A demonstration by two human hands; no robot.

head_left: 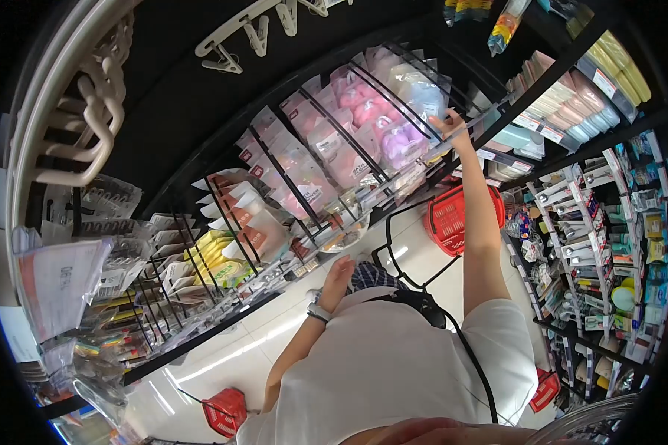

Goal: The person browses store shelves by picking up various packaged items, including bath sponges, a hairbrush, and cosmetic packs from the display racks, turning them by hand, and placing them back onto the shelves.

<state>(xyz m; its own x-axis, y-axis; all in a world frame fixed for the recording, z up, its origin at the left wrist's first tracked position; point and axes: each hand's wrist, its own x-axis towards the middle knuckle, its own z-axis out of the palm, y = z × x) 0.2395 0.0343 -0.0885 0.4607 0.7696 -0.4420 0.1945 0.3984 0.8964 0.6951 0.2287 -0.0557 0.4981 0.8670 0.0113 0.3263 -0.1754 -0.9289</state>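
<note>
Shirt: plain white shirt [393, 363], loose, short sleeves
Left wrist: watch [318, 308], pale band
Lower garment: dark checked cloth [375, 276]
Waist: black bag or pouch [427, 305], details too small to tell
Cable: thin black cable [476, 363] over shirt front
Left hand [338, 280], right hand [449, 124]: bare
</note>
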